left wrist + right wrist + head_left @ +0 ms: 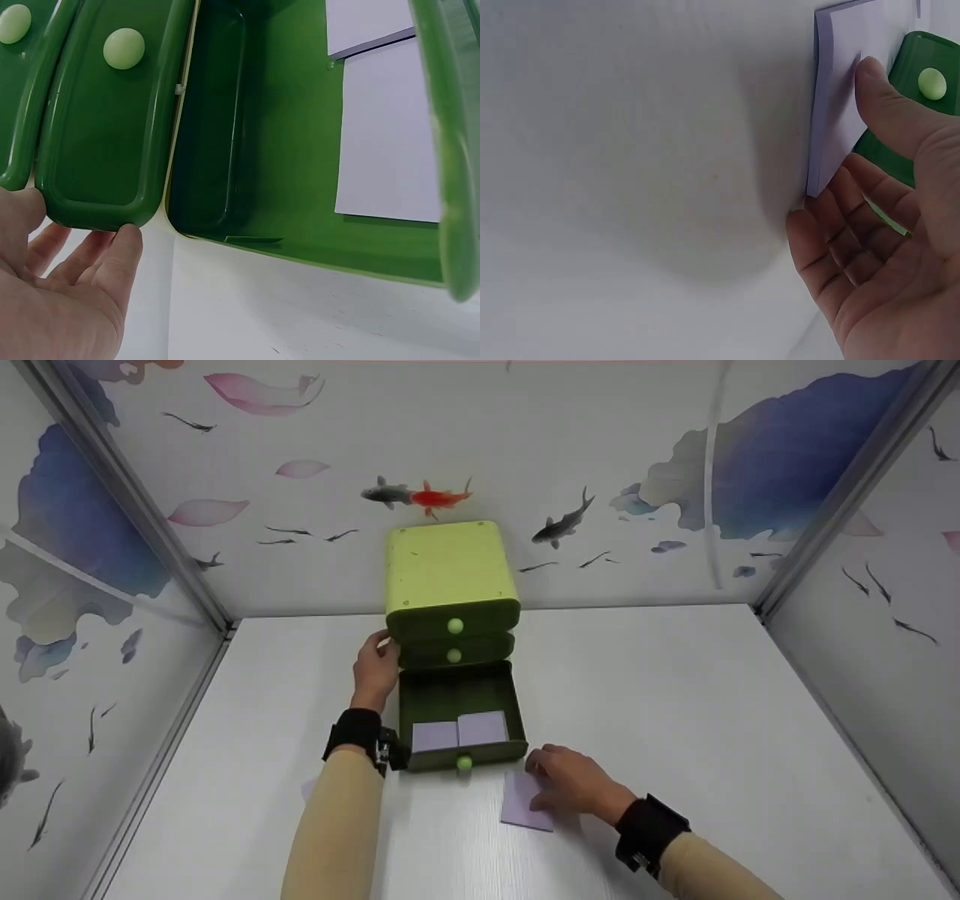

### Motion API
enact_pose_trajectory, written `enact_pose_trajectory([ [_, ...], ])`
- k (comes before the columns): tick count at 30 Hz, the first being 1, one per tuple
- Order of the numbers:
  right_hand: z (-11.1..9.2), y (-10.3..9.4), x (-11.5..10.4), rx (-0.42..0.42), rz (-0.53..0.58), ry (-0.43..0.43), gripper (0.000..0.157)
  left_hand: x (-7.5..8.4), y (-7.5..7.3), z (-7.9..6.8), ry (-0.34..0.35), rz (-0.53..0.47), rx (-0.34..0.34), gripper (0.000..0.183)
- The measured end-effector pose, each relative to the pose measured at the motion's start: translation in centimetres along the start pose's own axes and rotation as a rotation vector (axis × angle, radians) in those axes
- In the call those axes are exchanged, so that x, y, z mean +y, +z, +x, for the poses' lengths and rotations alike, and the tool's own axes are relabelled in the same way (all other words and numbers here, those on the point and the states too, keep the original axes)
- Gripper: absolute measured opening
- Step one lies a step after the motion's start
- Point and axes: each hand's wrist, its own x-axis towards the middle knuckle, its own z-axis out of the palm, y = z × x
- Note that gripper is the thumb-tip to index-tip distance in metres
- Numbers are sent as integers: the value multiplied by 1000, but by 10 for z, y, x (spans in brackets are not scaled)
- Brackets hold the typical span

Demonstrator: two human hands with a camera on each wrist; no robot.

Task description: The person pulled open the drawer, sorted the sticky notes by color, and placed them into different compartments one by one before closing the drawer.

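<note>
A green drawer cabinet (450, 566) stands against the back wall, its bottom drawer (454, 690) pulled out. Inside that drawer two lilac notepads (482, 728) lie side by side at the front. My left hand (373, 669) is at the cabinet's left side. In the left wrist view its fingertips touch the rounded end of the middle drawer (105, 150), the fingers loosely bent. In front of the open drawer, my right hand (574, 781) holds another lilac notepad (517, 802) by its right edge, thumb on the top face and fingers at the edge.
A pale corner of another lilac piece (307, 789) shows beside my left forearm, which hides the rest. The white tabletop (660, 697) spreads around the cabinet, bounded by printed panels with fish and petals. A round knob (464, 763) juts from the open drawer's front.
</note>
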Motion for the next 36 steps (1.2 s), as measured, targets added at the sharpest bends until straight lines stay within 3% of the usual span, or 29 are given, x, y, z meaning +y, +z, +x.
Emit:
enact_pose_trajectory([
  [15,2,2,-3,-74,62,41,41,0,1,1,-29,-5,3,46],
  [28,4,-4,-2,-111,124,79,30,2,-1,-1,-14,-9,-6,47],
  [36,2,-8,2,-67,129,-27,18,3,-1,-1,-20,3,-15,48],
])
